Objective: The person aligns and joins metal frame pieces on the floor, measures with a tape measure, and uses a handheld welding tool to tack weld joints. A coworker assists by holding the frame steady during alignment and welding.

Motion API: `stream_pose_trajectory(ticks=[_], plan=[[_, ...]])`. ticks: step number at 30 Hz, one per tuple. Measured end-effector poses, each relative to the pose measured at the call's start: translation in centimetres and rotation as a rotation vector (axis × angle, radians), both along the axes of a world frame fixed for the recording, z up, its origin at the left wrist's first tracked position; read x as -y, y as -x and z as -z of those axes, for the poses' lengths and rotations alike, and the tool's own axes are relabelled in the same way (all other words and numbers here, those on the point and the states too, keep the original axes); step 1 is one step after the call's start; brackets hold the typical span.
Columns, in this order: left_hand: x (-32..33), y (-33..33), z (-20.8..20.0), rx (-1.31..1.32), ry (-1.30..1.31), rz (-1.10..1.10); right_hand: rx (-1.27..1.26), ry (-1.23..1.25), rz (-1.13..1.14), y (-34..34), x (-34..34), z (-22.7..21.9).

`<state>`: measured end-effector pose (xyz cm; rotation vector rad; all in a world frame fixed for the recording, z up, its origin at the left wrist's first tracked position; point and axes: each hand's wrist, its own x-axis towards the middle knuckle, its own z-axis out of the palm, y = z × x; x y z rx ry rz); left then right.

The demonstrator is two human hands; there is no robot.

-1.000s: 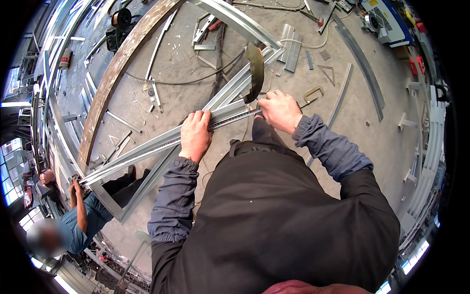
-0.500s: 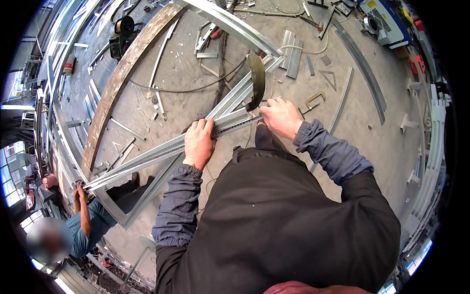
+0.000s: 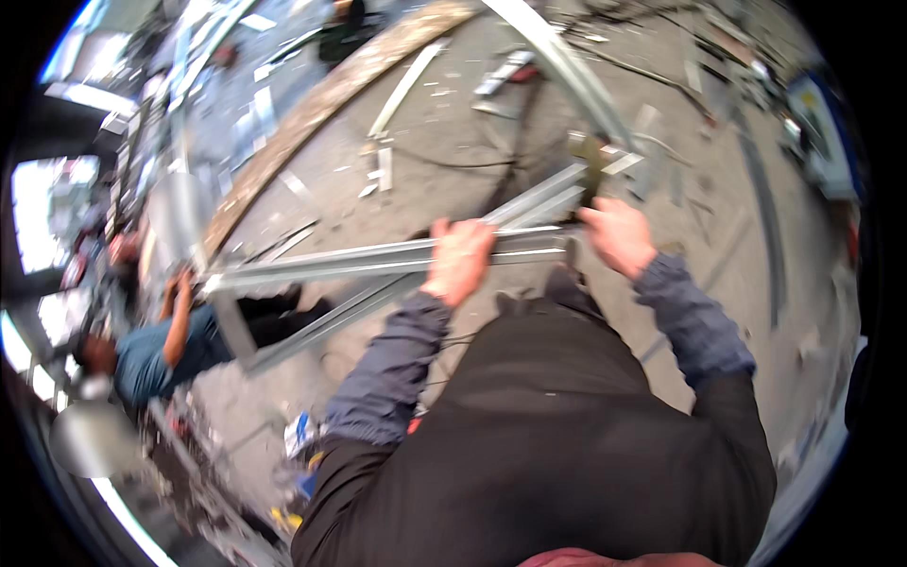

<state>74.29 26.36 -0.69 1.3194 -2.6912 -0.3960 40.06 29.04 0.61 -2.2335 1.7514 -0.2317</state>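
Note:
A long silvery metal profile [image 3: 368, 263] runs from the far left toward me, part of an angled metal frame [image 3: 545, 200]. My left hand [image 3: 460, 259] is closed over the profile near its right end, fingers across the top. Just beyond that end, my right hand [image 3: 620, 236] has its fingers curled together. What they hold, if anything, is lost in blur. An upright olive-green piece [image 3: 591, 166] stands beside those fingers, at the frame's corner. At the frame's far left end, a co-worker's hands [image 3: 178, 283] are close to the metal.
The co-worker [image 3: 179, 335], in a blue shirt, is low at the left. A long worn wooden beam [image 3: 312, 118] lies on the floor beyond the frame. Cables [image 3: 453, 163], metal offcuts [image 3: 406, 90] and long strips [image 3: 763, 208] are scattered about. A blue-and-white machine [image 3: 822, 132] stands far right.
The view has swung, so the scene sits further right and is blurred. My left hand stays on the profile. My right hand, earlier pinching at the profile's end, is now slightly beyond it.

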Motion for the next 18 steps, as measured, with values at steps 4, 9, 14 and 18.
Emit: stream_pose_trajectory(ticks=[4,9,14,18], plan=[[0.1,-0.1,1.2,-0.010,0.041,-0.032,0.010,-0.018,0.013,0.0,0.5,0.3],[0.1,0.4,0.4,0.095,0.015,-0.015,-0.031,-0.091,0.042,0.2,0.7,1.0],[0.0,0.3,0.2,0.115,-0.025,-0.026,-0.015,-0.078,0.038,-0.2,0.8,0.9],[0.1,0.4,0.3,0.116,-0.035,-0.021,-0.008,-0.067,0.031,0.0,0.8,1.1]])
